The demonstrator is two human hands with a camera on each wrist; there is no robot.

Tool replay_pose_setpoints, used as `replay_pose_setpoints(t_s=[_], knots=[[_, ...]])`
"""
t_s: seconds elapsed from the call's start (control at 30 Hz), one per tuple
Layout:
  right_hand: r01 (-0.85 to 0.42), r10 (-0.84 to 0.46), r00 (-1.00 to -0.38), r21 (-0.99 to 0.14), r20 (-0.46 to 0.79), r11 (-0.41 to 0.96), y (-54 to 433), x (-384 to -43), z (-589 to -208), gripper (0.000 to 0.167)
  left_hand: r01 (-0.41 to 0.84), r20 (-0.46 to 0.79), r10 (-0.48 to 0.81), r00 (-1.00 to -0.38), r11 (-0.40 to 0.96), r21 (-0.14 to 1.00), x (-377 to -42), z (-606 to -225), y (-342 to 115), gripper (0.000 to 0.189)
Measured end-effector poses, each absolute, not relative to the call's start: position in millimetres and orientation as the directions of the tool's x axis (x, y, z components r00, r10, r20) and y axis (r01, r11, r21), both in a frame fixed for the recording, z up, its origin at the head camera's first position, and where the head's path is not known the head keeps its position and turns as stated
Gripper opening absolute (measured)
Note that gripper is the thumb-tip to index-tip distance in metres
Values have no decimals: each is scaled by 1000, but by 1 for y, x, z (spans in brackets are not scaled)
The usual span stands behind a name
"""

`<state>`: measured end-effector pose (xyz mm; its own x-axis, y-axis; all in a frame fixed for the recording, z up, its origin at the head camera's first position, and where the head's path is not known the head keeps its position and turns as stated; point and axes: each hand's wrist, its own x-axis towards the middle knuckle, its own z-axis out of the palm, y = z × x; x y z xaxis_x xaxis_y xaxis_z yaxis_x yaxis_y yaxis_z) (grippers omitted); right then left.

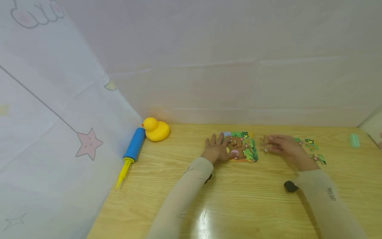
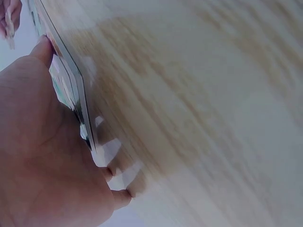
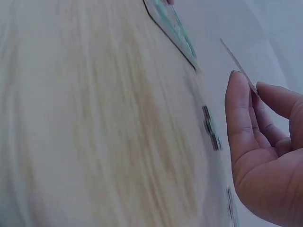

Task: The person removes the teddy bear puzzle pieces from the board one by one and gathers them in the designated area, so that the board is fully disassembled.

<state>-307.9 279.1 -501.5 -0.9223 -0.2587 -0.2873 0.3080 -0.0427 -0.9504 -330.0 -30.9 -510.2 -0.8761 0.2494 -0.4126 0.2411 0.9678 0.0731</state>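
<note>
A flat jigsaw puzzle point(image 1: 249, 149) with a brown bear on green leaves lies on the table. My left hand point(image 1: 216, 150) spreads its fingers over the puzzle's left side, the thumb touching its surface; in the left wrist view the thumb point(image 2: 43, 49) rests at the puzzle's edge point(image 2: 71, 78). To the right, my right hand point(image 1: 286, 148) is raised above the table. Between thumb and fingers it pinches a thin puzzle piece point(image 3: 236, 59), seen edge-on in the right wrist view. Loose puzzle pieces point(image 1: 310, 142) lie beneath and beyond the right hand, partly hidden by it.
A yellow rubber duck point(image 1: 156, 130) and a blue hand pump point(image 1: 135, 144) with a yellow nozzle stand at the table's left back. A pale green bumpy item point(image 1: 355, 140) lies at the far right. Fabric walls point(image 1: 191, 83) border the wooden table point(image 1: 244, 199).
</note>
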Motion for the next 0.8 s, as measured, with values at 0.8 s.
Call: replay_pose_setpoints(t_s=[0.8], knots=[[352, -181, -917, -935, -355, 50, 360, -282, -503, 41, 252, -365, 296, -883, 954, 163, -309, -483, -33, 86]])
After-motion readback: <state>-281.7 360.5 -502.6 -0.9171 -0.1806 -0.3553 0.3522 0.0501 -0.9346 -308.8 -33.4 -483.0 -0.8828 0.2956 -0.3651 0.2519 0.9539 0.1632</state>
